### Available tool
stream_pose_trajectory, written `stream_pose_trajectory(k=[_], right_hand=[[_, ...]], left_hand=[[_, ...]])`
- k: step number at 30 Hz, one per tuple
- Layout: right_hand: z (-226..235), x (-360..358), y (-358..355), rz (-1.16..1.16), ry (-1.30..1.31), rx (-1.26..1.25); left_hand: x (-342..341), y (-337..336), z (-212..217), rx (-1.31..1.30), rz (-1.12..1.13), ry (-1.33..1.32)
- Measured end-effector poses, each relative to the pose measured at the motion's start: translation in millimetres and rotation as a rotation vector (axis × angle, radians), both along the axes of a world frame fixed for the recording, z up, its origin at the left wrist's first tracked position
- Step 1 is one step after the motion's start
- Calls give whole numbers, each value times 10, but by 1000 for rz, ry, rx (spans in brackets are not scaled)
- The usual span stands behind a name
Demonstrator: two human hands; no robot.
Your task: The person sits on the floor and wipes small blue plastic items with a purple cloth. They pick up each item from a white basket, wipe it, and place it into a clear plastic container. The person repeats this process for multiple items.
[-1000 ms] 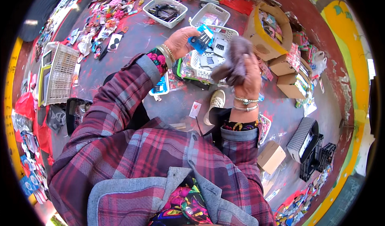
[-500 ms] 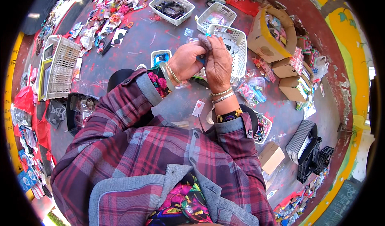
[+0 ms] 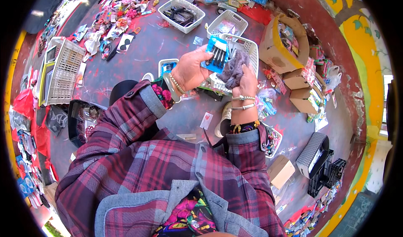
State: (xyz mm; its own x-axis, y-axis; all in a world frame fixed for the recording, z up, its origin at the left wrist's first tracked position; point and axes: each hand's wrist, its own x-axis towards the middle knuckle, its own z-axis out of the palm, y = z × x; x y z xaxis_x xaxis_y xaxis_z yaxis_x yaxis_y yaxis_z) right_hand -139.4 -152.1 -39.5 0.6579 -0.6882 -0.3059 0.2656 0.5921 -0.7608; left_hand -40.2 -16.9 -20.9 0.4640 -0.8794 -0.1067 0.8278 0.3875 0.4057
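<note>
My left hand pinches a blue packet by its left edge, with several slim black pieces showing on its face. I cannot make out exactly what they are. Bunched in my right hand is a greyish-purple cloth, right beside the packet. Both are held up over a white perforated basket, which they partly hide. A small white basket containing more blue packets stands just left of my left hand.
Farther off stand a white basket of black items and another with clear packets. Cardboard boxes line the right side. At the left a crate stands near a black tray. Small goods lie heaped at the far left.
My hands have moved apart. The blue packet, mostly hidden before, now faces up in my left hand, while the cloth has come down to the right in my right hand.
</note>
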Motion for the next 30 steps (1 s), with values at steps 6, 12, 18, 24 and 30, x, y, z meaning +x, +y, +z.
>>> stream_pose_trajectory(k=[6, 12, 18, 24, 30], right_hand=[[163, 125, 331, -33, 6, -919], [44, 169, 534, 87, 153, -1710], [53, 56, 533, 174, 55, -1218], [245, -7, 269, 258, 85, -95], [235, 2, 304, 283, 52, -105]], left_hand=[[74, -57, -439, 412, 192, -905], [197, -100, -381, -67, 57, 182], [314, -68, -202, 94, 217, 116], [312, -37, -39, -19, 174, -19], [144, -117, -123, 27, 89, -173]])
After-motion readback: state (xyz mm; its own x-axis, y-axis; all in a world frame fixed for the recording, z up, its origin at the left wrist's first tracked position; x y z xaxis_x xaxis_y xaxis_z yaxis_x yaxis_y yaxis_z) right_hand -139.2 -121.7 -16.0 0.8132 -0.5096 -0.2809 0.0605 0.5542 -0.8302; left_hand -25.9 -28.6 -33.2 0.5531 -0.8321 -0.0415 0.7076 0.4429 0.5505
